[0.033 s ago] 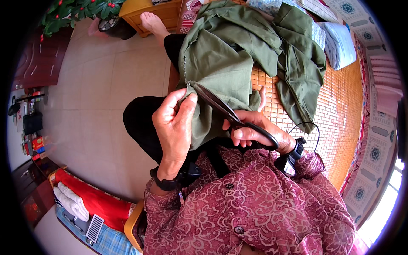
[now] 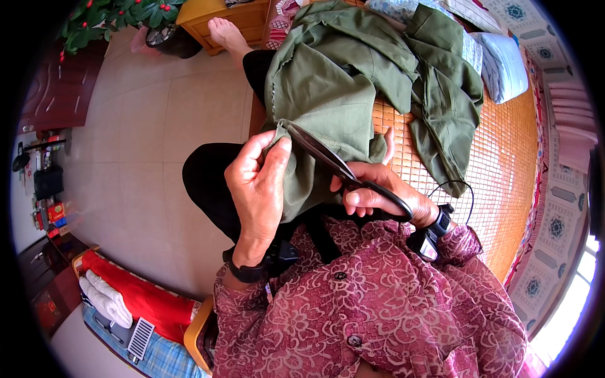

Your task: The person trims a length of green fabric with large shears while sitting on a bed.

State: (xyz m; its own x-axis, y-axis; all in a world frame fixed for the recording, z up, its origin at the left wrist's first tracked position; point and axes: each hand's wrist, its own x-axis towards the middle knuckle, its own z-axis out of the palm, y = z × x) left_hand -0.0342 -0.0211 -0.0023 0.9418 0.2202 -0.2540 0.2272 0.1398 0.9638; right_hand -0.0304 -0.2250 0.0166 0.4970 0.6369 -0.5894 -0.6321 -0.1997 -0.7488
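Across my lap and the bed lies a green garment (image 2: 334, 101), with a frayed seam running along its left edge. My left hand (image 2: 257, 179) pinches that edge between thumb and forefinger. Black-handled scissors (image 2: 321, 152) are gripped in my right hand (image 2: 378, 192), fingers through and around the handles. Their blades point up and left, and the tips touch the cloth right beside my left fingertips. The blades look nearly closed; whether cloth is between them is too small to tell. More of the green cloth (image 2: 444, 107) spreads to the right.
I sit on a bed with a tan woven mat (image 2: 491, 170). A folded light-blue quilt (image 2: 502, 66) lies at its far right. A wooden cabinet (image 2: 220, 25) and a potted plant (image 2: 170, 41) stand far left. At lower left is a chair with a red cushion (image 2: 142, 296).
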